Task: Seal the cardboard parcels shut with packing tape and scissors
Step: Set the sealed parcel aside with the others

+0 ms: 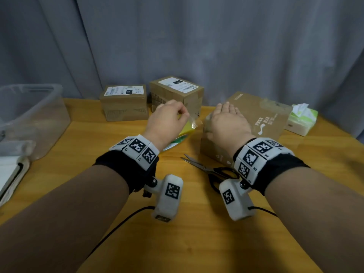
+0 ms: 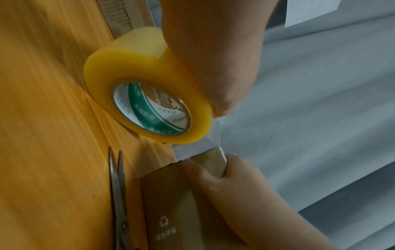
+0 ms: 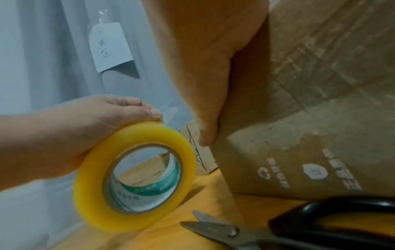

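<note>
My left hand [image 1: 178, 118] grips the yellow roll of packing tape [image 1: 187, 130] just above the table. A short clear strip of tape [image 2: 214, 138] runs from the roll [image 2: 147, 104] to the near corner of a brown cardboard box [image 1: 215, 152]. My right hand [image 1: 226, 115] lies flat on the box top with straight fingers, and its thumb [image 2: 203, 170] presses the box's side at that corner. Scissors [image 1: 208, 168] with black handles lie shut on the table in front of the box, under my right wrist.
Two taped parcels with labels [image 1: 124, 103] [image 1: 175, 95] stand at the back. A flat brown carton [image 1: 264, 115] leans behind the box, with a tissue pack [image 1: 301, 120] to its right. A clear plastic bin [image 1: 31, 117] and a notebook [image 1: 9, 174] sit at the left.
</note>
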`<action>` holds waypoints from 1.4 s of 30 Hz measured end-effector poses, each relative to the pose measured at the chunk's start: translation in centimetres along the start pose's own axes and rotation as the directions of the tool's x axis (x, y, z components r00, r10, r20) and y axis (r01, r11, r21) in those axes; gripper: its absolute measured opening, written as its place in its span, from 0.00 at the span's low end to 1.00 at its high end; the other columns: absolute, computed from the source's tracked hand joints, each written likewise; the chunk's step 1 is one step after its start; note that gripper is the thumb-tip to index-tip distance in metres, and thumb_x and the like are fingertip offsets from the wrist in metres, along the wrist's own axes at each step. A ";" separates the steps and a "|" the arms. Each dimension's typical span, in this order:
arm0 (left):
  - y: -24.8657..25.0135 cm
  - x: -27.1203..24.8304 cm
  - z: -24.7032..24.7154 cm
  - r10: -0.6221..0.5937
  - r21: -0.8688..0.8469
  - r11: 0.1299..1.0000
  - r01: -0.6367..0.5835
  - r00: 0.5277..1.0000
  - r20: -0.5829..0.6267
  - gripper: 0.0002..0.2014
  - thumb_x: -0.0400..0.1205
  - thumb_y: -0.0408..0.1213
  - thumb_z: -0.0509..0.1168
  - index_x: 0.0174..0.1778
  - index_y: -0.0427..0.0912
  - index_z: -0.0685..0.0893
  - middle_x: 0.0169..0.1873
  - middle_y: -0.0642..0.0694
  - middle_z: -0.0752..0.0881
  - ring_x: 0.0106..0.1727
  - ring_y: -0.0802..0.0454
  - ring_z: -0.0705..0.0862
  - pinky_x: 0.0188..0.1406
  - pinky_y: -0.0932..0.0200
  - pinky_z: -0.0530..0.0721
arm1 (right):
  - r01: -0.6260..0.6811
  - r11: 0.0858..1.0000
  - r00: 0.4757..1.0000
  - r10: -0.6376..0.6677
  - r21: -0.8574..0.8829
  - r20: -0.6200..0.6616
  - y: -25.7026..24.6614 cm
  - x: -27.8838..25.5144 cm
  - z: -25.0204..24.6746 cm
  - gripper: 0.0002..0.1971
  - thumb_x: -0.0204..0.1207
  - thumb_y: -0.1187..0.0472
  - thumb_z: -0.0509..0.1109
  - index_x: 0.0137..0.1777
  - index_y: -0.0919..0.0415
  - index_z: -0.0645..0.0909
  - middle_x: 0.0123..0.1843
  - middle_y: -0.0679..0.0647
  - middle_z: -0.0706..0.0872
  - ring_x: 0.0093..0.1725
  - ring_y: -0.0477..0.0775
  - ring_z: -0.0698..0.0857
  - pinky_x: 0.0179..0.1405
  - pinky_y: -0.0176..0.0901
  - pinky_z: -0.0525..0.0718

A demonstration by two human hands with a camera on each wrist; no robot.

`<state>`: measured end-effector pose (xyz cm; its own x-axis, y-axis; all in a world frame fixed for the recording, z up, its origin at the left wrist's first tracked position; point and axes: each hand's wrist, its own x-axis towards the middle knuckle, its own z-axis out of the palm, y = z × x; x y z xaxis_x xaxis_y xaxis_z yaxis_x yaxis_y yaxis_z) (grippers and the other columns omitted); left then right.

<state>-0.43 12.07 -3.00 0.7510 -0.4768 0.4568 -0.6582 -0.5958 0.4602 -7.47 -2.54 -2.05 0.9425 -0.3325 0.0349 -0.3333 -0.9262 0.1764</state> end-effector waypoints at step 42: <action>-0.8 -1.6 -0.7 0.004 -0.279 0.960 0.018 0.997 0.077 0.03 0.81 0.38 0.67 0.45 0.44 0.84 0.44 0.52 0.76 0.39 0.62 0.71 0.40 0.68 0.68 | 0.291 0.727 0.936 -0.084 0.622 -0.341 0.4 -2.7 -3.0 0.28 0.75 0.42 0.71 0.69 0.59 0.80 0.57 0.51 0.81 0.58 0.49 0.78 0.57 0.40 0.76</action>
<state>-1.13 13.78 -3.53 0.7505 -0.5272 0.3986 -0.6331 -0.4004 0.6625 -10.09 -1.49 0.86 0.9193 -0.1732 0.3534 0.0162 -0.8806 -0.4736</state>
